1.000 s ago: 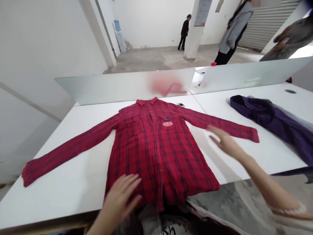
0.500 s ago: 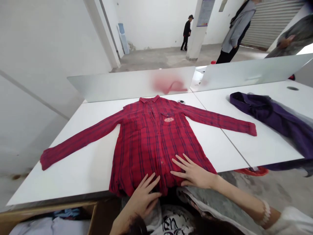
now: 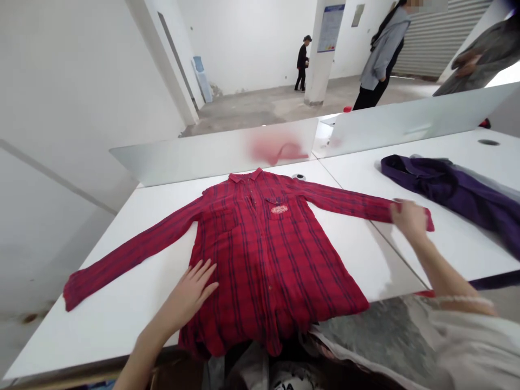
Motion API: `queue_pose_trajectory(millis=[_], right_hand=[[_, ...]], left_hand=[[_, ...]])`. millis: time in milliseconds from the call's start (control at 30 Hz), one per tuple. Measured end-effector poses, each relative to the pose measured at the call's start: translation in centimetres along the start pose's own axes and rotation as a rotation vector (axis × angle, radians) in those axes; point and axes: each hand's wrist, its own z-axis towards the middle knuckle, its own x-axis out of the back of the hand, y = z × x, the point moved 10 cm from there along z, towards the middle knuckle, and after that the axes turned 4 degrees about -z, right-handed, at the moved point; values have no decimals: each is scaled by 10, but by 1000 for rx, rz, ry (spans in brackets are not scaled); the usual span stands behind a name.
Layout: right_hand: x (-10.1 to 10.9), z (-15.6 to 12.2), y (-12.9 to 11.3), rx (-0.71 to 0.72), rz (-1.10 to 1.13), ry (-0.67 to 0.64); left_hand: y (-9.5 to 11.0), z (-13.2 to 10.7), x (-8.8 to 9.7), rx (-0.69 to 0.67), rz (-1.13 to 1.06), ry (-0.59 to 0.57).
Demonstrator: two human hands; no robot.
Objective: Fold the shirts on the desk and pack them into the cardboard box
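A red plaid shirt [image 3: 264,249] lies flat, front up, on the white table [image 3: 134,303], both sleeves spread out to the sides. My left hand [image 3: 190,292] rests flat with fingers stretched out on the shirt's lower left edge. My right hand [image 3: 408,216] is far out to the right at the cuff of the right sleeve [image 3: 349,201], its fingers curled over the cloth there.
A purple garment [image 3: 455,192] lies bunched on the adjoining table to the right. Frosted divider panels [image 3: 211,154] stand along the table's far edge. Several people stand in the room beyond. The table's near edge is just below the shirt hem.
My right hand left the shirt's hem and reached out to the right sleeve's cuff. My left hand slid from the hem's middle to the shirt's left side.
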Motion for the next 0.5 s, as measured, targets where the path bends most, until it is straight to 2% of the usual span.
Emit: queue_pose_trajectory(millis=[33,100,167,200,300,400,500], right_hand=[[11,20,30,-149,-44,79],[15,39,80,-403,-110,124],[2,42,115,-564,-157,61],[-6,41,124,-585,-169,26],[-15,41,128,-539,-168,62],[-5,51,124,-513,-105,112],[11,79,117,-482,-153,32]], left_hand=[[20,20,-5,-49,9,-32],[58,58,-15,-144,34,-61],[86,87,-23,-220,71,-43],[96,96,-28,-251,90,-28],[111,108,-48,-329,141,-21],[111,105,-66,-361,170,-27],[108,101,-73,-360,180,-14]])
